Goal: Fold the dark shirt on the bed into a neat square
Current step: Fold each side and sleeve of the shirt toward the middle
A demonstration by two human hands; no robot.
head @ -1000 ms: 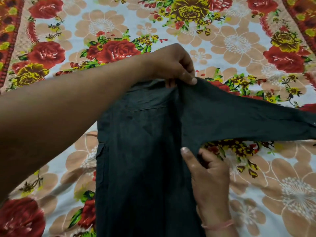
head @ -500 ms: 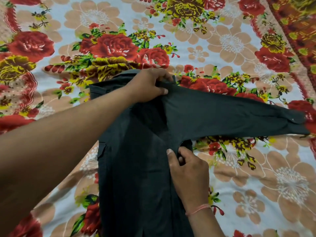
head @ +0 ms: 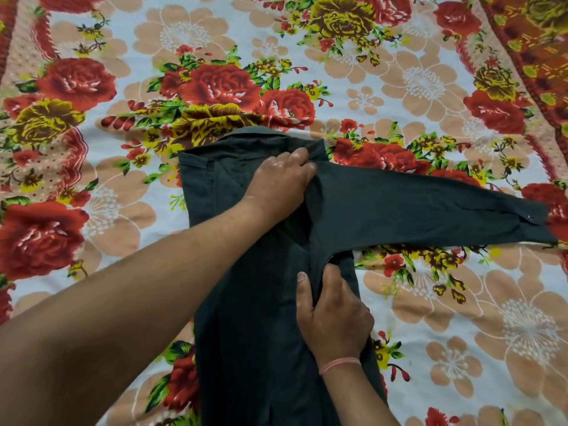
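Observation:
The dark shirt (head: 246,302) lies lengthwise on the bed as a narrow strip, collar (head: 255,135) at the far end. One long sleeve (head: 430,213) stretches out to the right, its buttoned cuff (head: 530,216) near the right edge of view. My left hand (head: 279,182) rests at the shoulder where that sleeve begins, fingers curled on the fabric. My right hand (head: 333,315) pinches the fabric at the underarm, thumb on top. The shirt's lower part runs out of view at the bottom.
A floral bedsheet (head: 430,87) with red roses and peach flowers covers the whole bed. A red patterned border (head: 534,56) runs along the far right. A pink thread band (head: 339,362) circles my right wrist.
The view has drawn back and the collar now shows. My left hand has lowered the shoulder onto the shirt body, and the sleeve lies flatter, stretched to the right. My right hand stays at the underarm.

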